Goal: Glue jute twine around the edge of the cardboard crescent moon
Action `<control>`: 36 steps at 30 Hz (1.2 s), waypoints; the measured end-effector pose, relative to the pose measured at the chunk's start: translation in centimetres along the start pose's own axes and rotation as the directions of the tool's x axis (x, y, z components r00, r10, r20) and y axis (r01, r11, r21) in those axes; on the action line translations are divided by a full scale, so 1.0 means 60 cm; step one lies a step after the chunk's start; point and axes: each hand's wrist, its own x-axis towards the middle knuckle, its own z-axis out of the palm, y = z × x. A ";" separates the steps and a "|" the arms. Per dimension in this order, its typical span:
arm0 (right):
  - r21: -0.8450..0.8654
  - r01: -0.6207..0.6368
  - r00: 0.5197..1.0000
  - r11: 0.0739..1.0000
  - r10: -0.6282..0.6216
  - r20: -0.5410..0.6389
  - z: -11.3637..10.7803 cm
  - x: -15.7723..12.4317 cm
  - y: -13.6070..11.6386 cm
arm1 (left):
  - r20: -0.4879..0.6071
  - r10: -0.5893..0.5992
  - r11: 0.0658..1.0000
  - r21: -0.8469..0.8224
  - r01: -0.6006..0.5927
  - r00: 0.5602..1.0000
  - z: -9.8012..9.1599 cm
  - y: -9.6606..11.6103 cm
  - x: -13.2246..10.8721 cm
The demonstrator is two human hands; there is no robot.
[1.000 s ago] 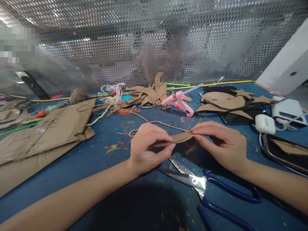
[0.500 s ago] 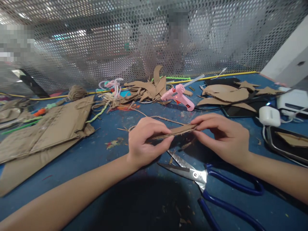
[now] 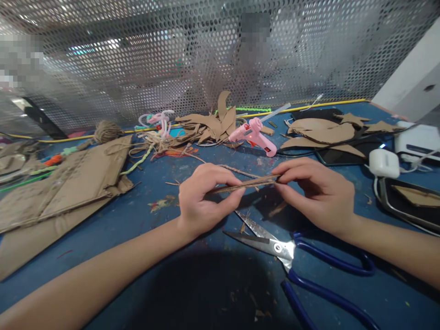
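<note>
A narrow piece of cardboard (image 3: 256, 183) is held nearly edge-on above the blue table, its layered edge facing me. My left hand (image 3: 209, 197) pinches one end between thumb and fingers. At the other end, the fingertips of my right hand (image 3: 316, 197) are closed on it. Behind the piece lies a length of brown twine (image 3: 239, 171). Below my hands, a pair of blue-handled scissors (image 3: 287, 250) rests on the table with its blades apart.
A pink glue gun (image 3: 254, 136) stands beyond my hands, beside a pile of cardboard cut-outs (image 3: 209, 126). Large cardboard sheets (image 3: 68, 188) and a twine ball (image 3: 107, 132) lie left. At right are cardboard shapes (image 3: 326, 130), a white charger (image 3: 384, 163) and cables. Perforated metal (image 3: 206, 59) closes off the back.
The cardboard piece has tipped to a flatter, more edge-on angle, so less of its face shows. Both hands keep their pinch on it. The scissors stay in place.
</note>
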 end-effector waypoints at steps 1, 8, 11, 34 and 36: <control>0.005 -0.003 1.000 1.000 0.003 -0.004 0.001 -0.001 0.001 | 0.002 -0.002 1.000 0.004 0.002 1.000 0.000 0.001 0.001; -0.007 0.024 0.998 1.000 -0.024 -0.053 0.003 -0.004 -0.003 | -0.002 -0.017 0.999 0.029 0.017 1.000 0.000 0.006 0.005; -0.170 0.181 0.983 0.969 -0.174 0.055 0.000 0.001 -0.014 | 0.034 0.011 0.999 0.042 -0.013 0.999 0.002 0.011 0.005; -0.223 0.280 0.957 0.934 -0.253 0.141 -0.001 0.007 -0.022 | 0.139 0.041 0.998 0.048 -0.048 0.989 0.014 0.017 0.002; -0.218 0.275 0.958 0.936 -0.248 0.141 -0.001 0.008 -0.023 | 0.141 0.037 0.998 0.044 -0.044 0.989 0.014 0.017 0.003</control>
